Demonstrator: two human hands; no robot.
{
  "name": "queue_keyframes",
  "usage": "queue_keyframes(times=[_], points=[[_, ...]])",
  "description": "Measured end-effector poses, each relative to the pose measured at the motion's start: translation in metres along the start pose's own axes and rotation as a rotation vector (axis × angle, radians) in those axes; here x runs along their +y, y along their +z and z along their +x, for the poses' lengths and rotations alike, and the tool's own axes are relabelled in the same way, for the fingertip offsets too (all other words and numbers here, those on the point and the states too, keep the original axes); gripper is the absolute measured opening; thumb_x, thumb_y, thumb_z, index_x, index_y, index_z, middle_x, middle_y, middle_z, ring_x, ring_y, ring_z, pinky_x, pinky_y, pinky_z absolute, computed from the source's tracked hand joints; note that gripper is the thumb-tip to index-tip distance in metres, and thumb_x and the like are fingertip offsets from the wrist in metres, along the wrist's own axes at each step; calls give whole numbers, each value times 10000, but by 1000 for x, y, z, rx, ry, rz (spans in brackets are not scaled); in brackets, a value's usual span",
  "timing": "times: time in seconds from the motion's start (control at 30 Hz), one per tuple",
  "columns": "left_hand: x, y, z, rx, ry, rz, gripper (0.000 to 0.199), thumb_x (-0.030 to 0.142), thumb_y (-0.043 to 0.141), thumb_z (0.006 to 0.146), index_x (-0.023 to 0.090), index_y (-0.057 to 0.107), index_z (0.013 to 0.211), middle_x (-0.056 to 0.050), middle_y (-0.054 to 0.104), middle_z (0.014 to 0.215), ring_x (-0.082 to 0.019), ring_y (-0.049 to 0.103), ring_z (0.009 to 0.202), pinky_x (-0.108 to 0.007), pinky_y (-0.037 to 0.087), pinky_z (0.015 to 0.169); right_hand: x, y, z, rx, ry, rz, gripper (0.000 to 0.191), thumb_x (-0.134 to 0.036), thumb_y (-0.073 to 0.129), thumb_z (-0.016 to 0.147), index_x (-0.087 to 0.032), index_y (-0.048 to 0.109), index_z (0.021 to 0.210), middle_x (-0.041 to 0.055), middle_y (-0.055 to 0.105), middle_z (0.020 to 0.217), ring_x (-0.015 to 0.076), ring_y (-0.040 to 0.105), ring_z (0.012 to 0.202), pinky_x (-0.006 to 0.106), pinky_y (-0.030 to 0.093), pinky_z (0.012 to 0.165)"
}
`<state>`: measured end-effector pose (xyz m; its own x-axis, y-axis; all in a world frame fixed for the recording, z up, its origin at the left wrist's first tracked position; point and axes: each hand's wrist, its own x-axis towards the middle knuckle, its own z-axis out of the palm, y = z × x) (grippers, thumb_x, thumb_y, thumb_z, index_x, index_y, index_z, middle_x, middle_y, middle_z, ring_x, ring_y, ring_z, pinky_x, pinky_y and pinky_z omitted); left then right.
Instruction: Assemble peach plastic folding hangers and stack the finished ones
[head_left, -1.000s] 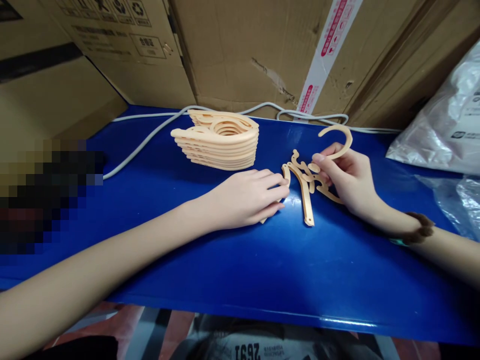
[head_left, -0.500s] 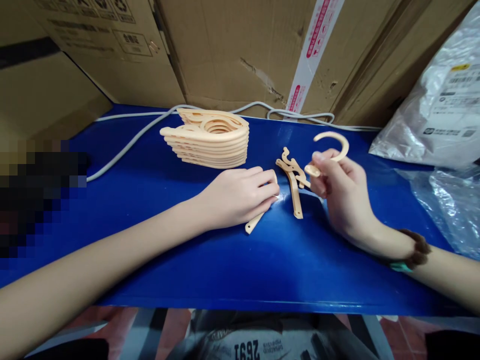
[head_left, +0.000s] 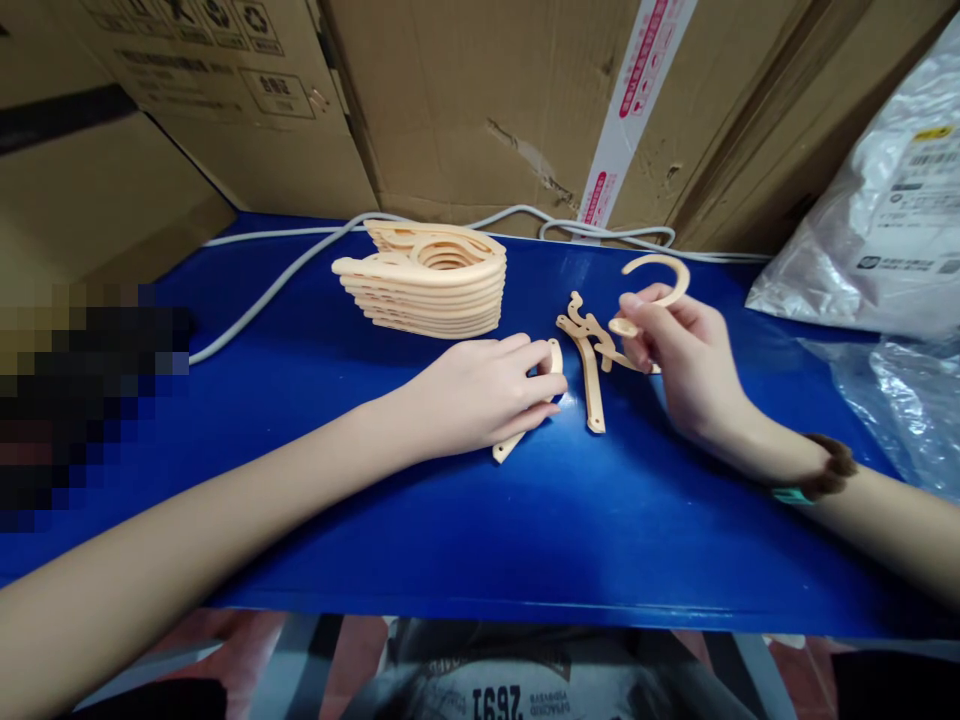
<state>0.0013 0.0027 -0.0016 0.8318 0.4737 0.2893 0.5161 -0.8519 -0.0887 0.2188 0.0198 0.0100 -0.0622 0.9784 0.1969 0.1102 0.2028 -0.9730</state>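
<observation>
My right hand [head_left: 686, 350] is closed on a beige plastic hook [head_left: 675, 270], whose curve rises above the fingers. Palm down near the middle of the table, my left hand [head_left: 499, 390] has its fingers curled round a beige arm piece [head_left: 510, 447]; the ends of that piece stick out at the fingertips and below the palm. Between both hands lie a straight beige piece [head_left: 592, 390] and notched beige pieces [head_left: 592, 328], partly overlapping. Behind my left hand stands a stack of beige folded hanger parts [head_left: 427, 290].
The blue table [head_left: 450, 540] has a white cable [head_left: 262, 298] running along its back. Cardboard boxes [head_left: 465, 110] rise behind it. Plastic-wrapped packages [head_left: 885, 220] lie at the right, and a pixelated dark object [head_left: 82, 410] at the left.
My left hand's fingers have shifted slightly, showing more of the piece's upper end. My right hand and the hook have moved a little left. The view has shifted slightly.
</observation>
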Motion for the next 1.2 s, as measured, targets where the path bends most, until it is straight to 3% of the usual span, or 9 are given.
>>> queue_keyframes(times=[0.07,0.23,0.43,0.6,0.8,0.97,1.2], points=[[0,0,0,-17,0,-9,285,359,428,1008,202,649,1095,-57,622,1082,-196,587,929,-306,429,692,1,-13,2,46,-21,-83,204,-288,678,845,-203,580,687,-40,491,588,84,406,516,259,322,518],[0,-1,1,-26,7,-3,288,364,429,1003,189,645,1080,-68,623,1057,-207,585,905,-312,426,683,7,-31,1,51,99,-195,219,-316,711,818,-198,618,659,-15,535,622,105,467,593,268,373,593],[-1,1,1,-18,2,19,239,342,445,994,178,616,1026,-64,618,1040,-209,586,887,-318,420,674,-1,-17,-13,-103,201,-117,188,-346,714,819,-197,648,726,-10,568,651,102,499,577,251,393,560],[-1,1,0,-9,-9,51,196,333,478,983,174,589,1007,-49,631,986,-208,599,863,-315,415,657,-4,-1,-13,-280,109,-162,243,-340,667,867,-178,625,691,-15,572,636,99,531,595,246,433,621],[1,-2,1,-34,-93,-12,233,332,533,959,131,560,1073,-30,646,930,-188,617,835,-280,429,655,9,2,0,-193,34,-71,172,-292,685,855,-174,639,739,-30,578,603,80,523,551,221,419,568],[0,-1,1,-35,-147,-76,382,394,564,944,107,510,1191,-30,643,946,-171,616,785,-256,427,618,14,-1,1,-131,11,-12,151,-277,698,841,-170,649,746,-34,586,601,62,512,520,203,427,543],[0,2,2,-12,-145,-172,385,264,551,946,148,420,1289,-15,641,1033,-155,637,887,-238,459,691,13,0,-2,-148,-10,52,154,-286,746,797,-195,638,856,-33,632,704,66,536,560,198,450,537]])
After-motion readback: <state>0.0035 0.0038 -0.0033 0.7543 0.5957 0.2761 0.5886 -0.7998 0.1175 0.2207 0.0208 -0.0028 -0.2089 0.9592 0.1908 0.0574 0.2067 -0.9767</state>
